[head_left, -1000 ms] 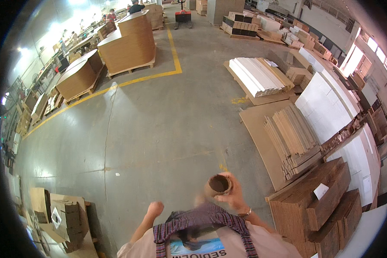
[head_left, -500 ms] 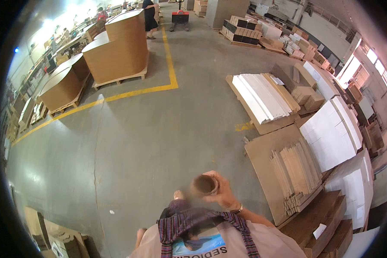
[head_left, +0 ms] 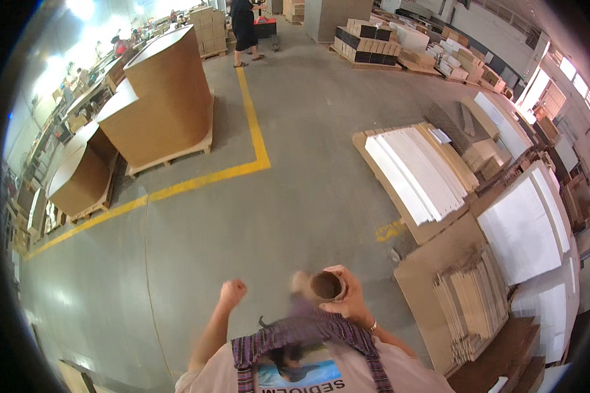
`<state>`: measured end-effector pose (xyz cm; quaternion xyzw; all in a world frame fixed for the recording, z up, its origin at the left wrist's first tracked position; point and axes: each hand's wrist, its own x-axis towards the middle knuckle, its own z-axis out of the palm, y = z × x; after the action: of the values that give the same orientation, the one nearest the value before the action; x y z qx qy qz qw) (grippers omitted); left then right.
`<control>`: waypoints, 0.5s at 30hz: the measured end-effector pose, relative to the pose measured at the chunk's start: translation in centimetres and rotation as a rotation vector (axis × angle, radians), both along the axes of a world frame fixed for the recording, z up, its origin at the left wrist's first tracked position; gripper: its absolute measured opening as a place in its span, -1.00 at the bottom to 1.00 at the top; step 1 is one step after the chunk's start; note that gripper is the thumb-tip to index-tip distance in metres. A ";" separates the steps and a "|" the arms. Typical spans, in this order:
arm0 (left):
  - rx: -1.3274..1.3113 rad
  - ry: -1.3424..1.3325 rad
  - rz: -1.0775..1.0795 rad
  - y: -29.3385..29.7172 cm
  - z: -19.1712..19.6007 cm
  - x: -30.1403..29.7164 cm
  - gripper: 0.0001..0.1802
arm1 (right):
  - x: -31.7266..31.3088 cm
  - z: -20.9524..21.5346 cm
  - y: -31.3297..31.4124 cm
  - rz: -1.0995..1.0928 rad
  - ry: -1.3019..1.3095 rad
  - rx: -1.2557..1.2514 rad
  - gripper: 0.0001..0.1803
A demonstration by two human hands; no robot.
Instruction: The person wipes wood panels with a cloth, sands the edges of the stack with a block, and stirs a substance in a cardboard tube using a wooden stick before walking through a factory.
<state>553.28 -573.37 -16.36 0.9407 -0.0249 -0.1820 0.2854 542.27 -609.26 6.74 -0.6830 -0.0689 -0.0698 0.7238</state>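
In front of my body, my right hand (head_left: 349,295) is closed around the side of a round, brown, hollow object (head_left: 328,286). Its pale rim faces up and its inside looks dark. I cannot tell whether it is a cup or a roll of tape. A watch or bracelet shows on that wrist. My left hand (head_left: 232,293) is raised to the left, well apart from the object. Its fingers are curled in, and nothing shows in them. Below, a blurred foot (head_left: 300,281) sticks out past a purple striped apron (head_left: 301,331).
A yellow floor line (head_left: 206,179) borders large curved brown panels (head_left: 164,111) on pallets at left. White strips (head_left: 416,173), thin wooden slats (head_left: 469,304) and white boards (head_left: 528,226) lie at right. Far ahead, a person (head_left: 244,33) is beside a red pallet jack (head_left: 265,27).
My left arm has swung up into view on the left. I have moved forward across the floor; the pallets and stacks look nearer. The round object remains in my right hand.
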 end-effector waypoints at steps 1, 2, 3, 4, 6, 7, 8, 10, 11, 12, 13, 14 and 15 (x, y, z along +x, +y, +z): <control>0.038 0.052 -0.066 -0.7 -0.6 2.0 -0.77 | 3.3 -0.8 -1.1 -0.017 0.027 0.026 -0.32; 0.086 0.117 -0.127 -0.5 -1.0 2.9 -0.76 | 6.1 -1.3 -1.5 -0.029 0.067 0.062 -0.32; 0.230 0.108 -0.231 0.3 -2.2 3.5 -0.75 | 9.4 -0.7 -1.9 -0.028 0.039 0.034 -0.33; 0.373 0.094 -0.330 1.1 -3.0 4.8 -0.73 | 13.1 0.5 -2.4 -0.023 0.008 0.003 -0.33; 0.443 0.213 -0.456 1.1 -2.5 8.0 -0.71 | 19.6 1.7 -3.8 -0.020 -0.002 -0.065 -0.31; 0.428 0.243 -0.376 3.7 -4.9 8.4 -0.71 | 23.2 2.8 -4.1 0.025 -0.004 -0.082 -0.30; 0.411 0.266 -0.296 5.7 -7.3 9.5 -0.72 | 26.5 3.4 -4.5 0.070 -0.011 -0.101 -0.28; 0.310 0.240 -0.239 2.9 -7.3 14.6 -0.74 | 32.4 3.3 -6.4 0.048 0.002 -0.171 -0.28; 0.279 0.226 -0.180 3.4 -7.7 16.5 -0.74 | 35.5 3.3 -6.5 0.063 -0.002 -0.184 -0.27; 0.290 0.286 -0.076 3.1 -9.2 18.6 -0.74 | 38.4 3.1 -6.6 0.078 -0.003 -0.143 -0.27; 0.327 0.332 0.056 5.7 -12.1 19.6 -0.75 | 41.4 3.2 -5.8 0.114 -0.025 -0.072 -0.27; 0.350 0.380 0.165 7.1 -13.7 21.8 -0.75 | 44.3 3.0 -5.5 0.129 -0.036 -0.016 -0.27; 0.328 0.405 0.223 6.5 -14.4 24.4 -0.75 | 47.0 2.5 -5.6 0.112 -0.032 -0.045 -0.27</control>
<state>577.72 -566.83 -30.75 0.9158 0.1659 -0.3352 0.1466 589.28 -614.90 9.21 -0.6931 -0.1199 -0.0385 0.7097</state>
